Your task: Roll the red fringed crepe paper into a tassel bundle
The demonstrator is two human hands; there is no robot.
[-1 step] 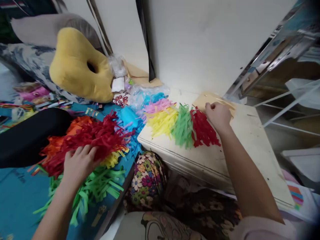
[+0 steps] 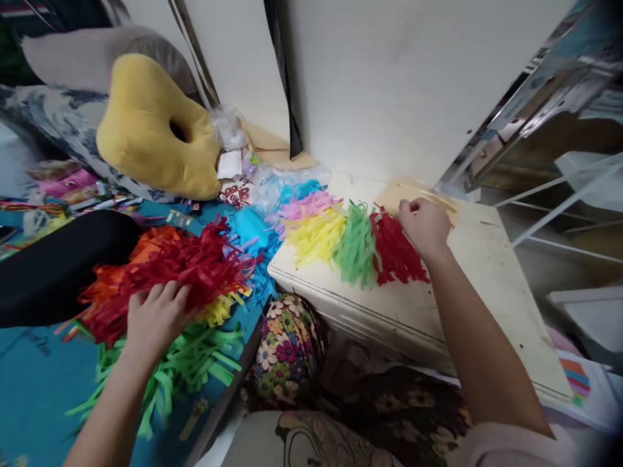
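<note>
resting spread on the loose red fringe pile (image 2: 180, 266), the left hand (image 2: 156, 318) is laid flat, as if to sort it. the right hand (image 2: 425, 227) is curled, pinching at the far edge of the red fringe strip (image 2: 396, 256), set last in the colour row on the white board (image 2: 487, 285). almost nothing differs from the earlier frame; the left hand is shifted slightly.

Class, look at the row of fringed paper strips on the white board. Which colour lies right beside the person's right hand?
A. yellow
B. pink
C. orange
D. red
D: the right hand rests at the top edge of the red fringe, which ends the row on the white board, past the green fringe.
</note>
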